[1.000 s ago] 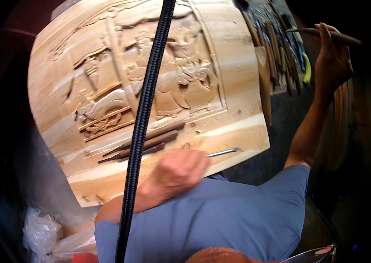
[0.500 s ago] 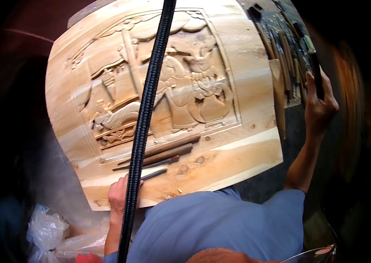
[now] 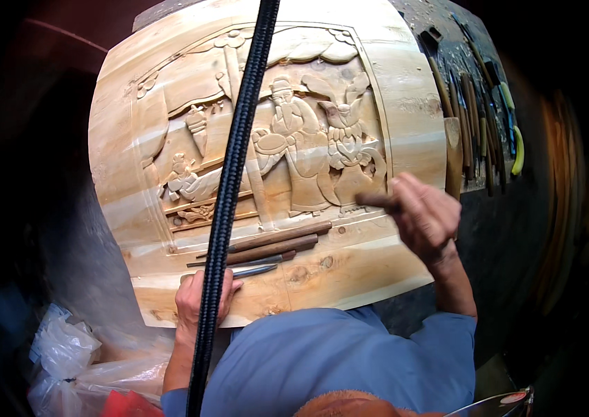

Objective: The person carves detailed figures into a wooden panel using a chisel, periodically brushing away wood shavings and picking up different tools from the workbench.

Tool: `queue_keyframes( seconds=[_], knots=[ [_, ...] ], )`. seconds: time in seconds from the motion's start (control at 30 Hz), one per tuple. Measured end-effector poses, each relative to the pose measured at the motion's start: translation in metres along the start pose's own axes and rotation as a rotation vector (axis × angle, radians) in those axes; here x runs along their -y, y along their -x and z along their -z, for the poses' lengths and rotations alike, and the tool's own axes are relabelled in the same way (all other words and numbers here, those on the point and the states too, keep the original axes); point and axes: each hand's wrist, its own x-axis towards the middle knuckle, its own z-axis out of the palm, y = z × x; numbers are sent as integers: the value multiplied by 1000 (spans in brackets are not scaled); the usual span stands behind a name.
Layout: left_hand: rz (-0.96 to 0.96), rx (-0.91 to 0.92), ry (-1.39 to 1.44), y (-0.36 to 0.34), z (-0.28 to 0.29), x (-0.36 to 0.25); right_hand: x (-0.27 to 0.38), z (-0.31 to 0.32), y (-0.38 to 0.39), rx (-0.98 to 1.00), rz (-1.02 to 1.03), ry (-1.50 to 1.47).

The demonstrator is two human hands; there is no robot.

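Note:
A pale wooden panel (image 3: 350, 271) carved in relief with robed figures lies in front of me. At its near left edge, my left hand (image 3: 193, 299) is closed on a slim grey metal chisel (image 3: 256, 272); a black strap hides part of the fingers. My right hand (image 3: 428, 214) is above the panel's right side, closed round a tool with a brown wooden handle (image 3: 376, 200) that points left. Motion blurs this tool, and its working end cannot be made out. Three wooden-handled chisels (image 3: 284, 245) lie side by side just beyond my left hand.
Several carving tools (image 3: 471, 121) and wood chips lie on the bench (image 3: 451, 17) at the right, with a yellow curved handle (image 3: 518, 151) among them. The black strap (image 3: 239, 146) crosses the view. A clear plastic bag (image 3: 68, 351) sits at the lower left.
My right hand has come from the tools on the right, leftward over the panel, with the wooden-handled tool in it. The chisel at my left hand has tilted slightly. The view has shifted.

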Motion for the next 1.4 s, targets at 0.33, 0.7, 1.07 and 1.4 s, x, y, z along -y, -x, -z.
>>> queue_keyframes(
  seconds=[0.33, 0.7, 1.07, 1.4],
  knots=[
    [148, -251, 332, -11, 2, -3, 54, -57, -7, 149, 405, -146],
    [97, -376, 561, -44, -3, -18, 105, -76, -7, 117, 296, -183],
    [44, -452, 338, -55, -8, -16, 119, -63, 1, 94, 3, -200],
    [190, -497, 270, -12, -11, -9, 96, -49, -11, 11, 27, -115]
  ],
)
